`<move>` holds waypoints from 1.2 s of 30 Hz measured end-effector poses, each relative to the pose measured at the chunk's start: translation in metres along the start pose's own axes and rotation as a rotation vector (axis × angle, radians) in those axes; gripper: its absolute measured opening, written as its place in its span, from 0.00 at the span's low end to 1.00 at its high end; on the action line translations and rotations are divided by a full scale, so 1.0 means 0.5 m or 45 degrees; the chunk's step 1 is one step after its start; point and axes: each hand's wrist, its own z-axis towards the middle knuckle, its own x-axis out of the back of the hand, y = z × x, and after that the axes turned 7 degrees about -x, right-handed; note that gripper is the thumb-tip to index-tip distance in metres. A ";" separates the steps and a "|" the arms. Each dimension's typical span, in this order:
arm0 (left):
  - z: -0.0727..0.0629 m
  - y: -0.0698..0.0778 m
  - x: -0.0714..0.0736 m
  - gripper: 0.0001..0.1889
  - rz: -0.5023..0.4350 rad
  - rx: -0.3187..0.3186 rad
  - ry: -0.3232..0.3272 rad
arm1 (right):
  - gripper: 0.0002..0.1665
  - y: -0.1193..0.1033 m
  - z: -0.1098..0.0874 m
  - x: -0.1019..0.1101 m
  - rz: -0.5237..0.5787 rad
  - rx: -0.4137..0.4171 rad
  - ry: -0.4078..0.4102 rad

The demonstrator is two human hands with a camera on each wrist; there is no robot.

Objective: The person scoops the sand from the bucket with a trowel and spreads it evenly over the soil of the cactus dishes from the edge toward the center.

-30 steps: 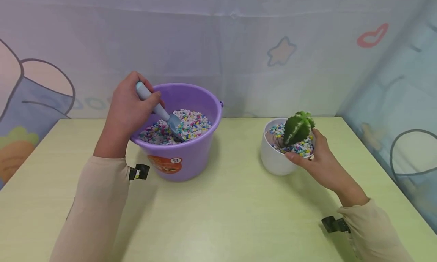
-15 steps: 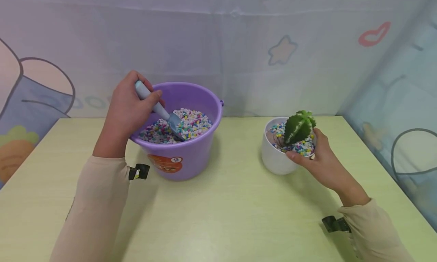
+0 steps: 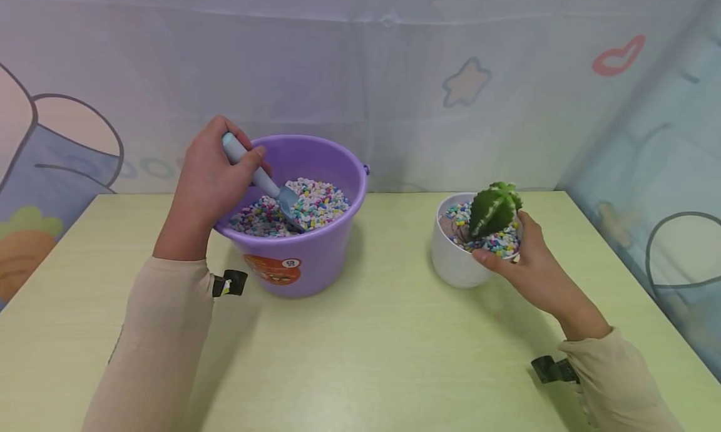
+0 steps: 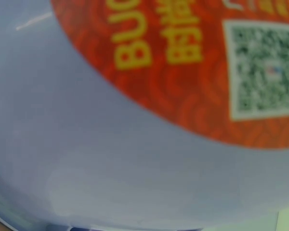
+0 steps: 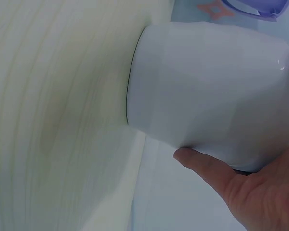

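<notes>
My left hand grips the handle of a light-blue scoop above the rim of a purple bucket. The scoop's blade rests among small multicoloured pebbles in the bucket. On the right, my right hand holds the side of a white pot, thumb at the near rim and fingers behind. A green cactus leans inside the pot. Pebbles cover much of its surface, with a bare brownish patch at the left. In the right wrist view, the pot's wall shows a finger against it.
Both bucket and pot stand on a pale yellow-green table. An orange label on the bucket fills much of the left wrist view. Behind the table hangs a printed cloth, with another cloth side at the right.
Both hands, the scoop and the pot hold nearly the same places. Only a slight shift of the head view shows between the frames.
</notes>
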 end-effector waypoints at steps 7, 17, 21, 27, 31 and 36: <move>-0.001 0.003 -0.002 0.12 0.006 0.012 0.016 | 0.62 -0.003 -0.001 0.003 -0.005 -0.041 -0.015; -0.001 0.002 -0.005 0.12 0.026 0.004 0.031 | 0.61 -0.001 -0.001 0.006 -0.008 -0.036 -0.014; -0.001 0.000 -0.006 0.12 0.046 -0.001 0.037 | 0.61 -0.001 -0.001 0.007 -0.012 -0.039 -0.016; -0.001 0.000 -0.007 0.12 0.051 -0.005 0.032 | 0.61 0.002 -0.003 0.009 -0.014 -0.040 -0.020; 0.002 0.001 -0.008 0.12 -0.007 -0.018 0.009 | 0.60 0.006 -0.005 0.006 0.008 -0.021 -0.011; -0.002 -0.001 -0.002 0.12 0.006 0.003 0.010 | 0.61 0.005 -0.002 0.003 0.007 -0.031 -0.020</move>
